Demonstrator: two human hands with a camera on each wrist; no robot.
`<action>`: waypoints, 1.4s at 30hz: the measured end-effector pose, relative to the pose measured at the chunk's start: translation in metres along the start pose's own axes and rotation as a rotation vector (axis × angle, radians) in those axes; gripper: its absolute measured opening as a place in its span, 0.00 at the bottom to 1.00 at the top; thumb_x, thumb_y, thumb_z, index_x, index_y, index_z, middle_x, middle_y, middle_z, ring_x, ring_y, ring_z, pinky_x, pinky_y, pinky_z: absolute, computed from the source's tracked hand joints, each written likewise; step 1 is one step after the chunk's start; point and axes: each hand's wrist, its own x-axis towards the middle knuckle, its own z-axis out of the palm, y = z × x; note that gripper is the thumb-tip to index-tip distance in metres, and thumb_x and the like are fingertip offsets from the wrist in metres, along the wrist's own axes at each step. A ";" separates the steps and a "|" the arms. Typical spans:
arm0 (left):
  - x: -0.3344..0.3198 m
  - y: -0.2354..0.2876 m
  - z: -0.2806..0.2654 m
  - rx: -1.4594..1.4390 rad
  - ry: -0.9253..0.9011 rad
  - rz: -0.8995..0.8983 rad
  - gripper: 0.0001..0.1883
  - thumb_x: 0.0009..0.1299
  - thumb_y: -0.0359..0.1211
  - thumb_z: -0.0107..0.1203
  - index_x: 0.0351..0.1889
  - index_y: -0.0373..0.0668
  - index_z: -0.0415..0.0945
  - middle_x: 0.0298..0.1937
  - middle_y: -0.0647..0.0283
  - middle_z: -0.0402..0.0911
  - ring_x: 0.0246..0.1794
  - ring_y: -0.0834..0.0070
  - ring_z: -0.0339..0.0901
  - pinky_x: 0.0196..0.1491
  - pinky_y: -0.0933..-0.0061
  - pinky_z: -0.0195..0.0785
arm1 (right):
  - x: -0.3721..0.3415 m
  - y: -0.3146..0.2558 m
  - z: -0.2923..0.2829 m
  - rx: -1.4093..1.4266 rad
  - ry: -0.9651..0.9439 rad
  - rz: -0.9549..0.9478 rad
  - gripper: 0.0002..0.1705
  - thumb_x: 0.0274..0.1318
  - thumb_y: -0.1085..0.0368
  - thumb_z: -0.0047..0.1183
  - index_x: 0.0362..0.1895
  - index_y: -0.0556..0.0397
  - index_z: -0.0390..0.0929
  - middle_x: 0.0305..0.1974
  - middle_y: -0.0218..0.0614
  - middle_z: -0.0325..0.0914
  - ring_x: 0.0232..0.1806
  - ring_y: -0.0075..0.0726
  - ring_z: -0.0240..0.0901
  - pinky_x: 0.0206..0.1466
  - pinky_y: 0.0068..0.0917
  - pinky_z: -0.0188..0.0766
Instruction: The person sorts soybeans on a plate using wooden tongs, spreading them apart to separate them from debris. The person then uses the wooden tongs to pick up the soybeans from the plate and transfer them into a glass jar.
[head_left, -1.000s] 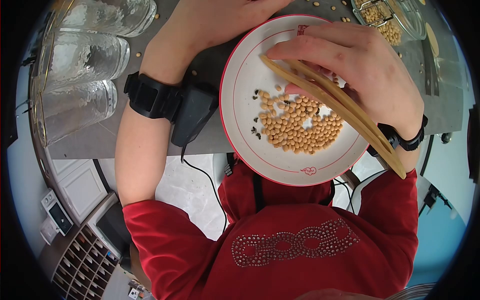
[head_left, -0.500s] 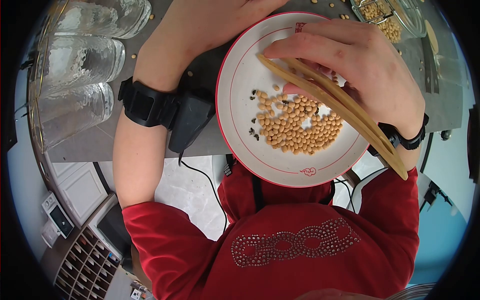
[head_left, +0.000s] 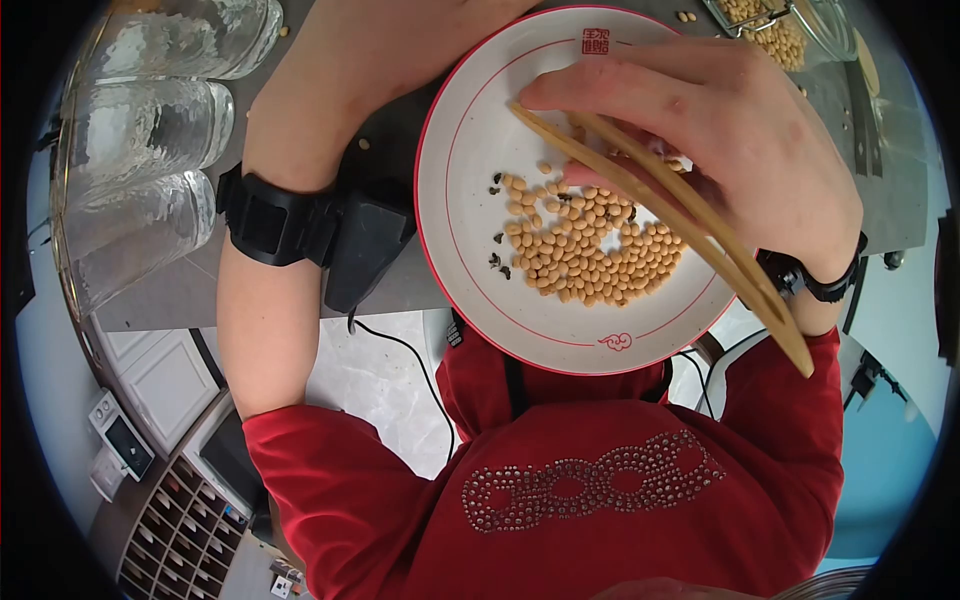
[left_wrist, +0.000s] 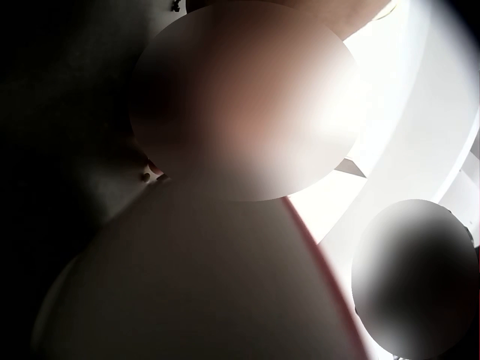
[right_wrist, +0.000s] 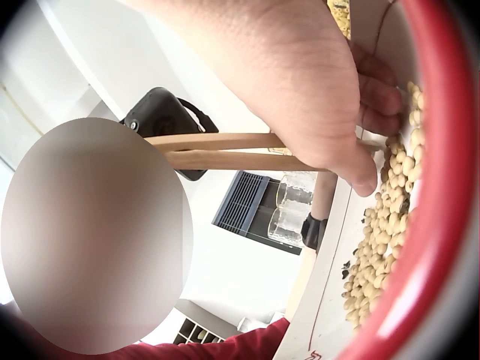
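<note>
A white plate with a red rim holds pale yellow beans and a few small dark bits along the left of the pile. Over its upper right side, the right hand grips wooden tongs, fingertips low among the beans. The right wrist view shows the tongs crossing behind the hand, with fingers bent near the beans. The left hand lies beyond the plate's upper left edge, its fingers outside the head view. In the left wrist view, a pale surface with a red edge is dim and blurred.
Several clear glasses lie at the left of the grey table. An open glass jar of beans is at the upper right. Loose beans are scattered on the table, and a black cable hangs beside the left wrist device.
The plate and left arm have shifted left in the head view, as have the glasses. The tongs' lower end sits slightly lower, and more of the plate's upper red mark shows. The right hand keeps its grip.
</note>
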 end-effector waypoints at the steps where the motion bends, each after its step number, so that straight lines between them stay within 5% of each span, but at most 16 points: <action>1: 0.000 0.000 0.000 0.010 -0.011 -0.013 0.18 0.76 0.38 0.60 0.28 0.34 0.73 0.20 0.49 0.67 0.19 0.56 0.61 0.26 0.62 0.56 | -0.002 0.001 0.001 -0.029 0.007 -0.034 0.22 0.54 0.57 0.70 0.51 0.51 0.84 0.32 0.37 0.81 0.31 0.45 0.78 0.35 0.36 0.75; 8: 0.002 0.001 0.003 0.016 -0.021 -0.081 0.18 0.76 0.37 0.60 0.28 0.33 0.73 0.19 0.52 0.64 0.19 0.61 0.55 0.24 0.65 0.54 | 0.002 0.005 -0.001 -0.087 0.010 -0.137 0.22 0.54 0.58 0.71 0.51 0.51 0.84 0.31 0.36 0.81 0.30 0.44 0.79 0.34 0.37 0.73; 11: -0.001 -0.005 0.004 -0.004 0.036 0.053 0.19 0.76 0.37 0.60 0.27 0.33 0.72 0.18 0.53 0.63 0.18 0.64 0.53 0.24 0.66 0.53 | 0.003 0.006 0.000 -0.023 0.036 -0.107 0.22 0.53 0.57 0.71 0.51 0.51 0.84 0.31 0.36 0.81 0.30 0.44 0.79 0.34 0.36 0.74; 16: 0.004 -0.007 0.004 -0.077 0.000 -0.057 0.19 0.75 0.37 0.60 0.26 0.33 0.72 0.17 0.55 0.61 0.18 0.68 0.54 0.24 0.66 0.52 | 0.002 0.008 -0.002 -0.015 0.021 -0.093 0.23 0.51 0.57 0.72 0.50 0.53 0.84 0.33 0.37 0.81 0.31 0.44 0.80 0.35 0.36 0.75; 42: 0.005 -0.013 0.004 -0.074 0.018 -0.004 0.19 0.75 0.37 0.60 0.26 0.34 0.73 0.17 0.54 0.62 0.16 0.67 0.56 0.24 0.65 0.52 | -0.002 0.015 -0.003 -0.027 -0.001 -0.069 0.22 0.51 0.62 0.72 0.51 0.53 0.84 0.35 0.37 0.83 0.33 0.44 0.81 0.37 0.35 0.77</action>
